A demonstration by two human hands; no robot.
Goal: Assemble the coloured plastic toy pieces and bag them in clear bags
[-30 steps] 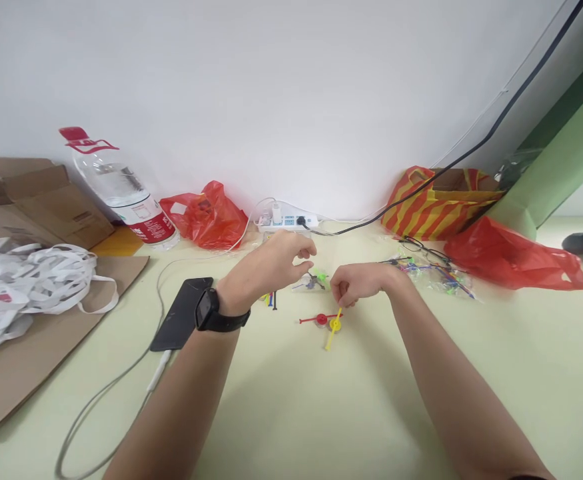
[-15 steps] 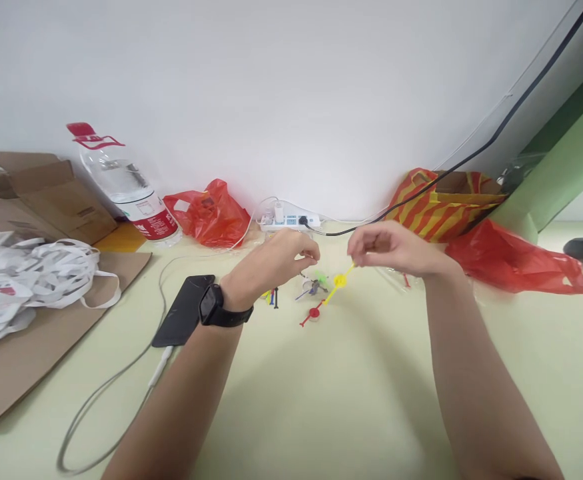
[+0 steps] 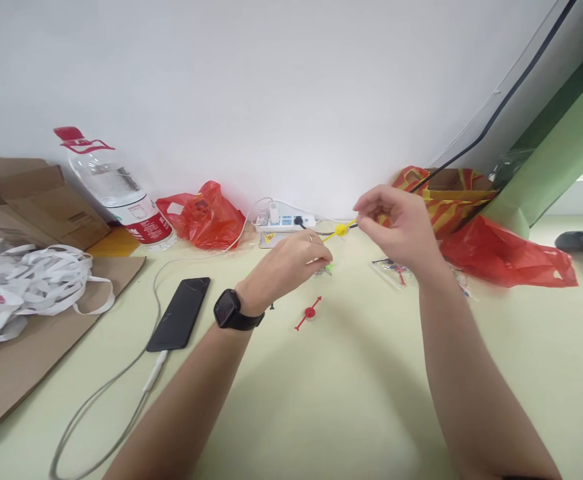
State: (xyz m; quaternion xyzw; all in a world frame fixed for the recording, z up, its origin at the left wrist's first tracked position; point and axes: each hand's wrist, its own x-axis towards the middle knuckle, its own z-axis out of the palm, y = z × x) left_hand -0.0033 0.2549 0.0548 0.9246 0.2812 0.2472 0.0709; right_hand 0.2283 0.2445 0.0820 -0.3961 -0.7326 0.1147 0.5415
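My right hand (image 3: 394, 223) is raised and pinches one end of a yellow arrow spinner (image 3: 341, 231) with a round hub. The spinner's other end passes behind my left hand (image 3: 296, 263). That hand is closed low over the table, its fingertips together by a small green piece (image 3: 328, 268); what they grip, if anything, is hidden. On the table below lies a red arrow spinner (image 3: 310, 312) with a round middle. The tip of a black piece (image 3: 272, 306) shows beneath my left wrist.
A phone (image 3: 180, 313) on a cable lies left. Behind are a power strip (image 3: 286, 221), a red bag (image 3: 206, 217) and a large bottle (image 3: 121, 190). Clear packets with small pieces (image 3: 396, 272) lie right, near another red bag (image 3: 511, 253). White straps (image 3: 46, 280) are far left.
My right hand has lifted the yellow arrow spinner up and away from the red one. My left hand has moved right and down over the small pieces. The view has shifted slightly.
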